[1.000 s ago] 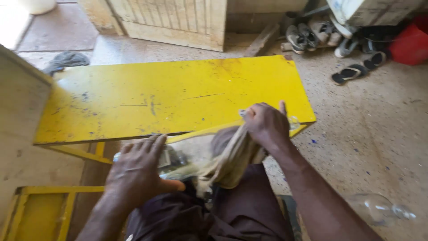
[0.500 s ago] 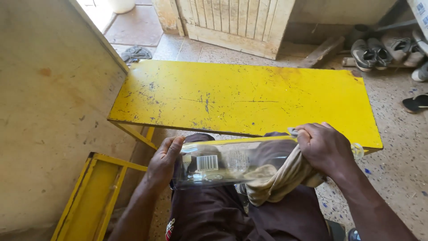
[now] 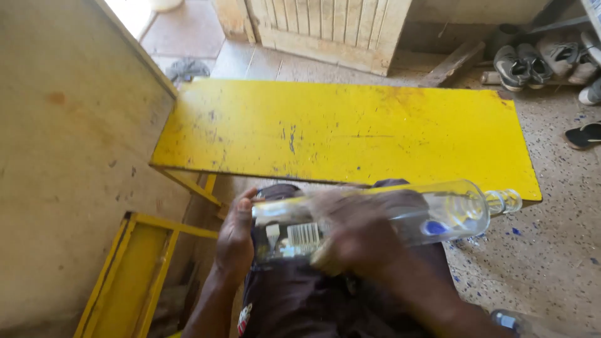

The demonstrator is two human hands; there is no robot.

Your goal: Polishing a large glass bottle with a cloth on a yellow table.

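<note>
Glass bottle [image 3: 400,216], clear and seemingly empty, lies sideways across the person's lap, base to the left, open neck to the right. Left hand [image 3: 235,241] cups the base, fingers curled round it. Right hand [image 3: 360,235], blurred, lies over the middle, fingers closed on the glass. Beyond stands a yellow table [image 3: 344,134]; shoes [image 3: 519,66] sit far right.

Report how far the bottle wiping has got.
In hand: the clear glass bottle lies sideways over the lap, the left hand gripping its base end and the blurred right hand pressed on its middle with a cloth barely visible beneath. Done: glass near the neck looks clear. Left: the label with its barcode remains stuck on. The yellow table holds nothing finished.
</note>
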